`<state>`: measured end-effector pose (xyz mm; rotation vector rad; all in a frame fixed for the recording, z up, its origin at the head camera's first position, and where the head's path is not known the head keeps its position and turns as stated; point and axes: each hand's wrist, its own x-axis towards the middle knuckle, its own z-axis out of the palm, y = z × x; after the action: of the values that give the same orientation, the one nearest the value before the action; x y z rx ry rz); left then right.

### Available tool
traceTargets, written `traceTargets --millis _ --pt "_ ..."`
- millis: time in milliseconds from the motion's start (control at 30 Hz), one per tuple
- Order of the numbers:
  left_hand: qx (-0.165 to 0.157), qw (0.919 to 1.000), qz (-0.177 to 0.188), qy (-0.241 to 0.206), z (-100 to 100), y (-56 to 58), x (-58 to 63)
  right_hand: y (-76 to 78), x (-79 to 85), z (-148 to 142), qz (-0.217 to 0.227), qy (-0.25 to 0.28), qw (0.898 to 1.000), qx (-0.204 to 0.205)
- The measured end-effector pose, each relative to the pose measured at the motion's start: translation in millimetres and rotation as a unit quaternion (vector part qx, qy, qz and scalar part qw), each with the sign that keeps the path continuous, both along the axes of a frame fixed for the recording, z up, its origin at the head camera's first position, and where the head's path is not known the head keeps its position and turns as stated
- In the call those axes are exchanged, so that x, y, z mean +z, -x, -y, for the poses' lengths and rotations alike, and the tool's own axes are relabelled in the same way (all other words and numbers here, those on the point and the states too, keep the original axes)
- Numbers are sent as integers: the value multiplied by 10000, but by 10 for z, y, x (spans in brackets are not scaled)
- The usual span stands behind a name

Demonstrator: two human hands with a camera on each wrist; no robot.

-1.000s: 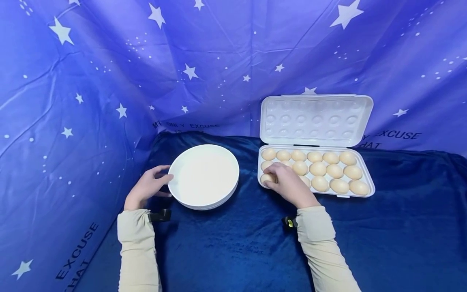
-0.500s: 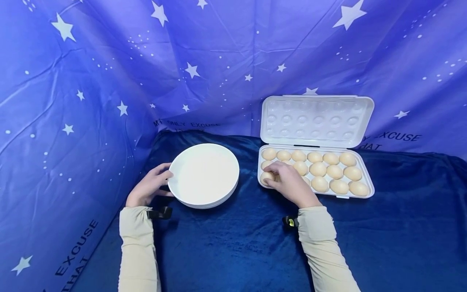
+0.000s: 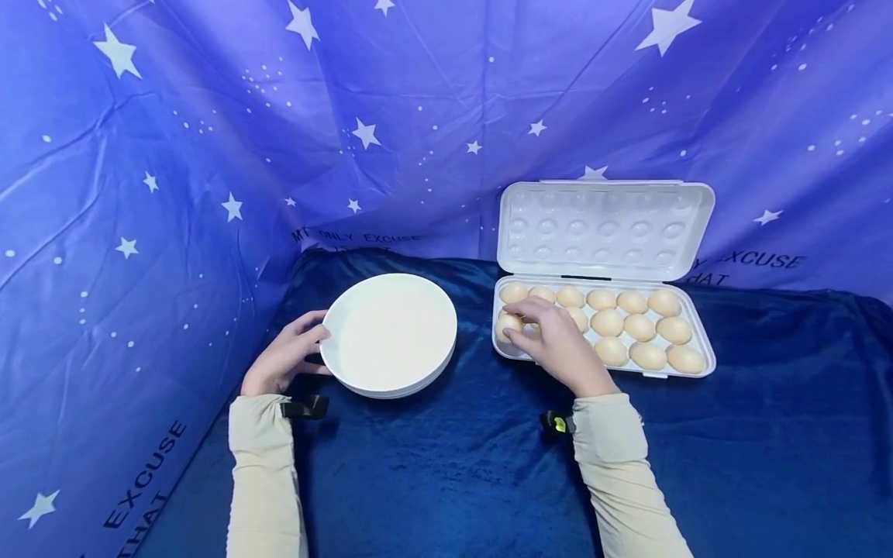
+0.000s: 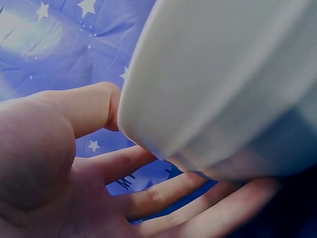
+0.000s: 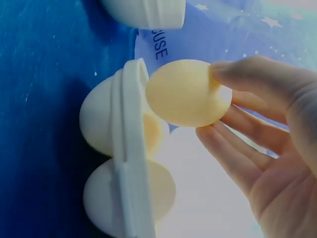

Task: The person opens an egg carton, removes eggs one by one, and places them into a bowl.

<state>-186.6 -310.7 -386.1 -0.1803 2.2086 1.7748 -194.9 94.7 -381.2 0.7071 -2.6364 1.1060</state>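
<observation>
Between the thumb and fingertips of my right hand (image 3: 558,345) is a beige egg (image 5: 185,93). The right wrist view shows it raised out of its cup, just above the rim of the white egg carton (image 3: 705,364). In the head view the egg is over the carton's front left corner. More eggs (image 3: 611,351) sit in the carton's rows; a few are hidden behind my hand. My left hand (image 3: 286,356) holds the left side of a round white bowl (image 3: 391,333). Its thumb is at the rim and its fingers reach under the bowl's side, seen in the left wrist view.
The carton's lid (image 3: 605,232) stands raised at the back against a blue star-printed curtain (image 3: 418,116). Dark blue cloth (image 3: 446,480) covers the table. The bowl stands left of the carton, with a strip of cloth between them.
My right hand has lifted the egg from the front left cup, moving it slightly up and away from me. The left hand stays at the bowl, which has barely shifted.
</observation>
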Motion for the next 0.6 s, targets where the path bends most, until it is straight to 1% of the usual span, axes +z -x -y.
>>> traceTargets --millis 133,200,333,433,500,600 --pt "-100 9999 -3 -19 -19 14 -15 -66 65 110 -170 71 9997 -130" --pt "-123 9999 -4 -33 -20 13 -26 -83 107 200 -238 73 9996 -130" --pt "-19 10000 -38 -38 -6 -4 -38 -82 206 407 -407 87 9991 -58" --pt "-28 10000 -40 -15 2 -13 -34 -88 259 540 -516 241 9984 -14" --pt "-33 10000 -47 -8 5 -10 -24 -87 276 626 -567 399 9976 77" --pt "-4 10000 -46 14 7 5 5 -70 247 754 -593 563 9961 329"
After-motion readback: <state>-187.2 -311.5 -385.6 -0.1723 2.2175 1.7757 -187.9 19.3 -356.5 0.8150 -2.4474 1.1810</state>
